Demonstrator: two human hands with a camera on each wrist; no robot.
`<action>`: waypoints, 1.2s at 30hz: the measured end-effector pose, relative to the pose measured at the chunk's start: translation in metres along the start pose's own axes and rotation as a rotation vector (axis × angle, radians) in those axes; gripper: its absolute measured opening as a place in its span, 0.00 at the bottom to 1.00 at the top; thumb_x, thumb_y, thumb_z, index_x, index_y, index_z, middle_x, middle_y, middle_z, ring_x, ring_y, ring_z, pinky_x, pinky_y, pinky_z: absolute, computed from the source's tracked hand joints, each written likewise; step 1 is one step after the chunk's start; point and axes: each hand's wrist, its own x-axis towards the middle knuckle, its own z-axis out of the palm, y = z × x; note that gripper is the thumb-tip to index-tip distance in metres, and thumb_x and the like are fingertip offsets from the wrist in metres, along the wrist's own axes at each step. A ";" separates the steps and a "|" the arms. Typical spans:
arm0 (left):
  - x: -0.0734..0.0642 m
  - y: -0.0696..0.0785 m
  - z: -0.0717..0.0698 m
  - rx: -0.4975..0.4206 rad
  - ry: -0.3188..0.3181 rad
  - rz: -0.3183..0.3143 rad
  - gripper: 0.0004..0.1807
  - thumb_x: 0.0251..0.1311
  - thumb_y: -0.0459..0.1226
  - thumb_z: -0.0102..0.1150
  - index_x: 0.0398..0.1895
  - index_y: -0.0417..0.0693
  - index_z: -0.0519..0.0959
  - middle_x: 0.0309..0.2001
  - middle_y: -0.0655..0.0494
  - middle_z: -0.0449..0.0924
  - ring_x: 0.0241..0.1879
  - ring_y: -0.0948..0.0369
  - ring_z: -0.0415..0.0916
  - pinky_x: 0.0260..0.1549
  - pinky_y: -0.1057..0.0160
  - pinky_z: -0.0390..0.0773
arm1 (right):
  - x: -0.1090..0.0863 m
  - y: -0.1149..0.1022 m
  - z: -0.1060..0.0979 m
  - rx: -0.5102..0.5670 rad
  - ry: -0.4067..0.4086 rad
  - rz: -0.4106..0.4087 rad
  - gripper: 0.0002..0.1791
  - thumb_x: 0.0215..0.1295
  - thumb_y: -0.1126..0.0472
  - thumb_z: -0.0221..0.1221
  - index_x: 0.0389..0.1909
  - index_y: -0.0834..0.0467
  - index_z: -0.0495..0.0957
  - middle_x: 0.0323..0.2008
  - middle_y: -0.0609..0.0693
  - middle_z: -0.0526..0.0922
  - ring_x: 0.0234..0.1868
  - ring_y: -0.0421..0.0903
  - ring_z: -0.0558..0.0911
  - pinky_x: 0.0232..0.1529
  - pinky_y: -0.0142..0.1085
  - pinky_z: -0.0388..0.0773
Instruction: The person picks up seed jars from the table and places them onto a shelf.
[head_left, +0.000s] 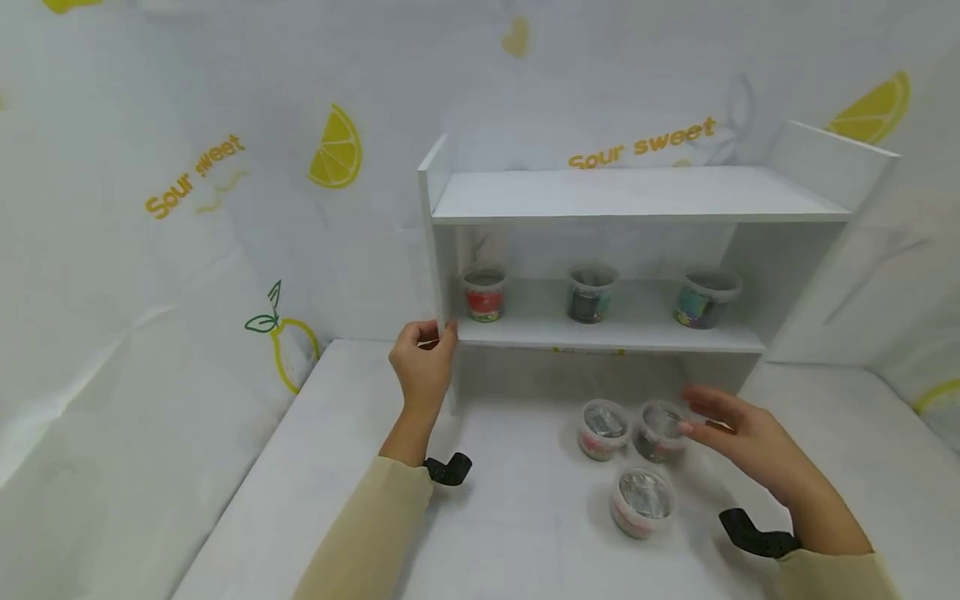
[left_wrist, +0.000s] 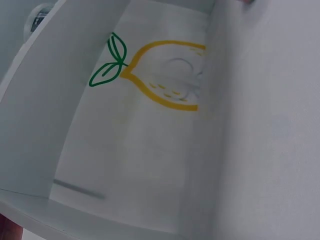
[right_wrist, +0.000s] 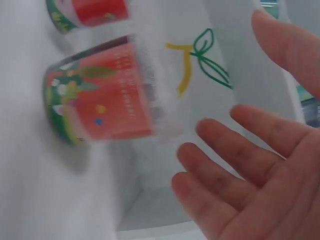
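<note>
Just left of centre in the head view, gripping the left side panel of a white shelf unit (head_left: 637,193) with the left hand (head_left: 423,367), thumb and curled fingers at the panel's front edge. At lower right, holding the right hand (head_left: 738,425) wide, with thumb and fingers spread, beside the right rear cup (head_left: 658,433). Visible in the right wrist view: a gap between those fingertips and a red, leaf-printed plastic cup. Standing on the white table (head_left: 517,500), right of centre in the head view: the right rear cup, with the left rear cup (head_left: 603,429) just beside it and the front cup (head_left: 642,502) lower in the frame. On the lower board of the unit, well apart from left to right: a red-banded cup (head_left: 485,293), a dark cup (head_left: 592,295) with teal print and a blue-green cup (head_left: 707,298). Across the upper part of the frame, behind the unit: a white backdrop (head_left: 225,67) printed with lemon slices and "Sour sweet".
</note>
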 end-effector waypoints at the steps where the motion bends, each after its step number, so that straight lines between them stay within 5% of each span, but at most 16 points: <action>1: 0.000 0.000 0.000 0.000 -0.002 -0.001 0.08 0.54 0.28 0.67 0.30 0.28 0.79 0.29 0.37 0.80 0.29 0.51 0.78 0.35 0.50 0.84 | 0.000 0.002 0.002 0.010 -0.001 0.002 0.36 0.70 0.49 0.59 0.72 0.61 0.60 0.67 0.66 0.69 0.63 0.56 0.75 0.47 0.22 0.75; 3: 0.000 0.000 0.000 -0.001 0.000 -0.002 0.08 0.54 0.28 0.68 0.29 0.28 0.79 0.29 0.37 0.80 0.29 0.53 0.78 0.34 0.56 0.83 | 0.000 0.006 0.006 0.045 -0.018 0.008 0.39 0.70 0.50 0.59 0.74 0.62 0.56 0.69 0.67 0.65 0.65 0.68 0.68 0.54 0.34 0.78; 8: -0.001 0.000 -0.001 0.006 -0.003 -0.023 0.09 0.54 0.29 0.69 0.29 0.29 0.79 0.28 0.38 0.80 0.29 0.59 0.75 0.32 0.68 0.80 | 0.002 0.013 0.016 0.128 -0.053 0.043 0.44 0.66 0.50 0.63 0.76 0.61 0.52 0.73 0.65 0.59 0.68 0.72 0.62 0.58 0.63 0.70; 15: -0.003 0.002 -0.001 -0.020 -0.016 -0.039 0.09 0.54 0.29 0.68 0.29 0.27 0.79 0.29 0.35 0.79 0.29 0.59 0.75 0.36 0.48 0.82 | 0.006 0.030 0.030 0.155 -0.031 0.105 0.45 0.62 0.47 0.66 0.74 0.61 0.57 0.68 0.66 0.68 0.64 0.66 0.71 0.51 0.46 0.80; 21: -0.003 0.002 -0.001 -0.032 -0.012 -0.017 0.09 0.54 0.27 0.68 0.28 0.27 0.79 0.28 0.36 0.79 0.29 0.60 0.74 0.35 0.47 0.82 | 0.007 0.039 0.035 0.210 -0.025 0.110 0.45 0.64 0.50 0.65 0.75 0.64 0.54 0.70 0.67 0.64 0.68 0.67 0.67 0.57 0.47 0.76; 26: -0.002 0.003 -0.002 -0.037 -0.019 -0.012 0.09 0.55 0.28 0.67 0.28 0.27 0.78 0.28 0.37 0.79 0.29 0.61 0.74 0.35 0.47 0.82 | 0.008 0.041 0.037 0.234 -0.030 0.112 0.45 0.65 0.50 0.64 0.75 0.63 0.54 0.70 0.66 0.64 0.68 0.64 0.67 0.52 0.31 0.75; 36: -0.003 0.004 -0.002 -0.038 -0.027 -0.017 0.09 0.55 0.28 0.67 0.28 0.27 0.78 0.28 0.36 0.79 0.29 0.60 0.74 0.35 0.51 0.82 | 0.007 0.044 0.037 0.260 -0.033 0.111 0.45 0.65 0.51 0.64 0.75 0.62 0.54 0.69 0.66 0.67 0.56 0.29 0.74 0.47 0.22 0.73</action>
